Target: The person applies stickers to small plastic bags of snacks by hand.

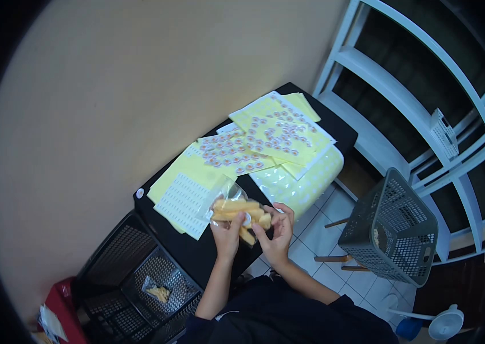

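A clear plastic bag of yellow stick-shaped snacks (234, 207) is held above the front edge of the black table. My left hand (228, 234) grips its lower left side, with the thumb near a small round white sticker on the bag. At the bag's right end my right hand (277, 232) has its fingers bent in a pinch; what lies between the fingertips is too small to make out. Behind the bag lie yellow sheets of round stickers (231, 152) and a white sheet with small printed labels (182, 200).
A black basket (122, 286) at the lower left holds another snack bag (157, 291). To the right stands a grey-green basket (391, 229), below a white shelf (391, 86). The black table (188, 252) meets the wall. A red object (59, 304) is at the far left.
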{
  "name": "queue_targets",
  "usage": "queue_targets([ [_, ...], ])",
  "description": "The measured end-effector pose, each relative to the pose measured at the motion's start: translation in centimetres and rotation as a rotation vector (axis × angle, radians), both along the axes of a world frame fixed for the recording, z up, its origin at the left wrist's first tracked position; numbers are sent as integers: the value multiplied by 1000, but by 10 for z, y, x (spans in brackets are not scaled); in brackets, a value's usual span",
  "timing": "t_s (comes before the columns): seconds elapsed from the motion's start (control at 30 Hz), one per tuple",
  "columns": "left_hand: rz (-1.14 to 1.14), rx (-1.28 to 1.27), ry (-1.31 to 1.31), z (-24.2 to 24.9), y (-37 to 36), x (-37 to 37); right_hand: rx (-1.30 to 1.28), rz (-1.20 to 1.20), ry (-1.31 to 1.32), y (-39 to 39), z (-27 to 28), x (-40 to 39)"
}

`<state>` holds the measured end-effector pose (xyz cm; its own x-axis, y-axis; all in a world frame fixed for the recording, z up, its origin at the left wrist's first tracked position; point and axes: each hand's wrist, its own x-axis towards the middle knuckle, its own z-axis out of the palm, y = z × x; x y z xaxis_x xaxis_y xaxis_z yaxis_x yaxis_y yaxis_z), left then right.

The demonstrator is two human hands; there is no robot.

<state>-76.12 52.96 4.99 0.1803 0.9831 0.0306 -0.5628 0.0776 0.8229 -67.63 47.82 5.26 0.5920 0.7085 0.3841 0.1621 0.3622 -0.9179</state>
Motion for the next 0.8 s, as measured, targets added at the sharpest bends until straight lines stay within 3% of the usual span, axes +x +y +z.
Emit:
queue_targets([
  [0.1,-167,60,143,5,-13,4,-81,102,-127,-17,10,37],
  [0.2,-343,20,165,4,-25,22,-232,443,73,-32,14,68],
  [0.43,-344,51,319,3,-55,96,-365,490,104,-70,9,143],
  [0.63,-490,135,292,-7,-88,179,-282,376,246,-113,-6,244],
  [0.7,-551,148,184,-13,-98,204,-428,338,195,-127,-4,269],
  [0.8,-520,191,243,-11,-108,231,-409,354,205,-136,-4,289],
])
